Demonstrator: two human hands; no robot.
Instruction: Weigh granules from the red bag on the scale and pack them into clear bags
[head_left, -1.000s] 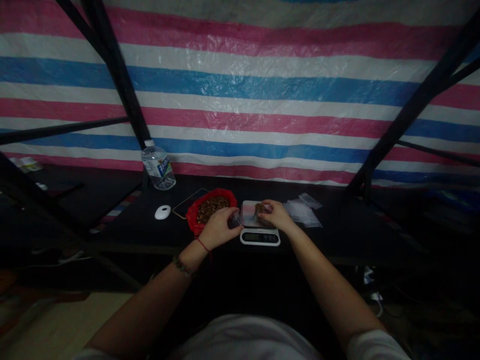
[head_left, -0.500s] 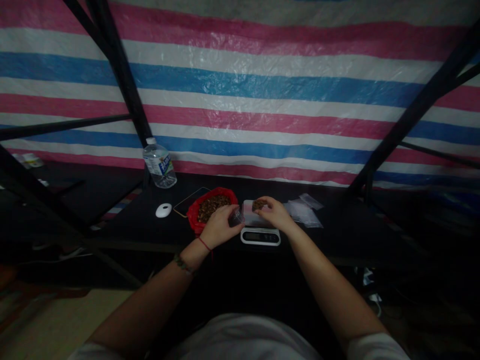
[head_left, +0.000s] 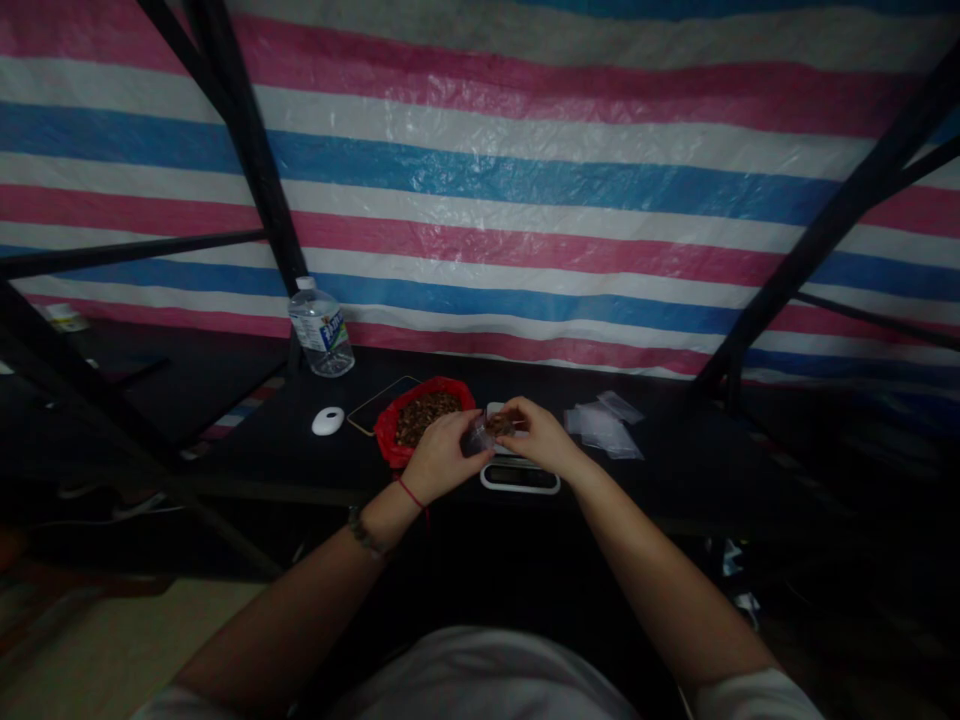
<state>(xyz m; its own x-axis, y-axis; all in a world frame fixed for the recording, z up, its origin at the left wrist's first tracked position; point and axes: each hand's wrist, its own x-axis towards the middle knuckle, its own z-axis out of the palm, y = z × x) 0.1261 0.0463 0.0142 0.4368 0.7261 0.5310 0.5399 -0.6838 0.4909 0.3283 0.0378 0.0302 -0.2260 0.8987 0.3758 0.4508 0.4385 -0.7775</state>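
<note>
The person's left hand pinches a small, thin bag of clear plastic between thumb and fingers, at the right edge of a red plastic bag that is open at the top and filled with small brown pieces. The right hand has its thumb and fingertips drawn together on a small brown clump, which is just beside the clear bag, at its right; whether the two touch is too dim to tell. Both hands are over a flat white digital scale, whose dark display faces the near side and whose weighing plate is mostly covered by the fingers. To the right of the scale, a loose, overlapping pile of clear plastic bags lies on the black counter. On the left, beyond the red bag, are a thin dark slab with a gold-coloured edge, a smooth white oval object and, farther back, a large clear plastic bottle with a white cap, standing upright near a black metal post. A tarpaulin striped in pink, white and blue hangs along the far side.
</note>
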